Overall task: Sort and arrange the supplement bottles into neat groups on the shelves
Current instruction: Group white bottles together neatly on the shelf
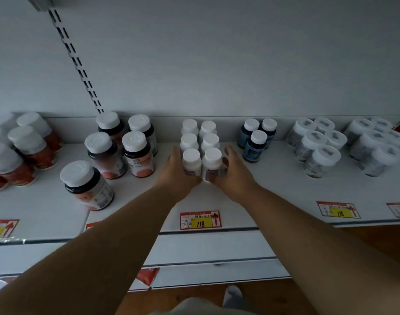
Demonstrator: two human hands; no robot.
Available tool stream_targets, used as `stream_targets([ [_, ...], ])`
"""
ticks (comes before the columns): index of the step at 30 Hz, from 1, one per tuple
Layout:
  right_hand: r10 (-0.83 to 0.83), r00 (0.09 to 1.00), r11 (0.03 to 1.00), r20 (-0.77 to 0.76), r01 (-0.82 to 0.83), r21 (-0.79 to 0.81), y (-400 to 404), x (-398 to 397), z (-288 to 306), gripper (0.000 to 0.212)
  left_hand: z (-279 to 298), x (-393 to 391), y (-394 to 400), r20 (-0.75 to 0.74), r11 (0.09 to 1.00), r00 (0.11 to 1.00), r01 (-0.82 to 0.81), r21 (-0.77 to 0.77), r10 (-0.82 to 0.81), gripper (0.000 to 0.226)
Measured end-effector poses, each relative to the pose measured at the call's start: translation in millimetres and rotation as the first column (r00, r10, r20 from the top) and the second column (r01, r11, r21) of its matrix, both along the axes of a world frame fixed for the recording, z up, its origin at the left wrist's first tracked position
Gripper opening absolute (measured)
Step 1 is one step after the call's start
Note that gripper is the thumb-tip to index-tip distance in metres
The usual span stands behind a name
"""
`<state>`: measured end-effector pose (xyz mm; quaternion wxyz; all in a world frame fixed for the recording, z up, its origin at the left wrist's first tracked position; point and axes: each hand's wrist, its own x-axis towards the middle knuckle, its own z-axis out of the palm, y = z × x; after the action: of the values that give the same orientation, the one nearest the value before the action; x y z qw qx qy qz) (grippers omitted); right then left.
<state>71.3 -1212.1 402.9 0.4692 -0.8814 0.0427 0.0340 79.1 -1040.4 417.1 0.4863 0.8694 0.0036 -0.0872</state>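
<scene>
white-capped small plastic supplement bottles [200, 147], 6 in 2 rows, mid white metal shelf [274, 189]. left hand [175, 172] and right hand [234, 171] flanking front pair, fingers straight, pressed together against bottle sides.

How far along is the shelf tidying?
Done: the blue bottles and the clear tubs stand grouped. In hand: the left hand and right hand press the small white bottles into two rows. Left: one stray dark bottle stands forward.
</scene>
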Motion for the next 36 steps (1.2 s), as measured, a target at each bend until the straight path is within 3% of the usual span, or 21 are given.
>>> stream_targets([
  [5,0.11,0.99,0.993,0.091,-0.113,0.034,-7.4,9.0,1.0,0.076,-5.7,4.9,-8.2,0.116,0.998,0.993,0.04,-0.05,-0.033,0.068],
  [10,0.124,0.992,0.971,0.028,-0.127,0.201,-12.3,6.2,12.3,0.068,-9.4,1.9,-4.6,-0.044,0.934,0.999,-0.04,-0.356,0.026,0.058],
  [13,-0.008,0.997,0.953,-0.074,0.03,0.301,-9.2,20.8,20.2,0.073,-2.6,8.7,-8.6,-0.208,0.817,0.97,-0.223,-0.531,0.129,0.062],
  [17,-0.073,0.98,0.813,-0.185,0.166,0.559,8.8,41.3,16.1,0.064,0.7,37.8,-17.8,-0.414,0.607,0.887,-0.448,-0.657,0.207,0.051],
  [21,-0.097,0.969,0.771,-0.228,0.219,0.599,19.3,50.9,0.6,0.084,-3.5,47.5,-22.4,-0.395,0.631,0.895,-0.431,-0.645,0.207,0.047],
  [26,-0.125,0.963,0.763,-0.238,0.246,0.598,15.4,56.9,0.3,0.06,-8.1,50.1,-22.3,-0.399,0.665,0.894,-0.426,-0.613,0.205,0.049],
  [33,-0.171,0.955,0.784,-0.241,0.28,0.555,16.2,53.1,7.7,0.066,-2.8,50.6,-16.8,-0.409,0.7,0.897,-0.4,-0.591,0.167,0.046],
  [36,-0.175,0.975,0.853,-0.139,0.221,0.473,10.4,35.6,12.6,0.062,1.8,40.5,-11.7,-0.328,0.823,0.921,-0.348,-0.45,0.21,0.036],
])
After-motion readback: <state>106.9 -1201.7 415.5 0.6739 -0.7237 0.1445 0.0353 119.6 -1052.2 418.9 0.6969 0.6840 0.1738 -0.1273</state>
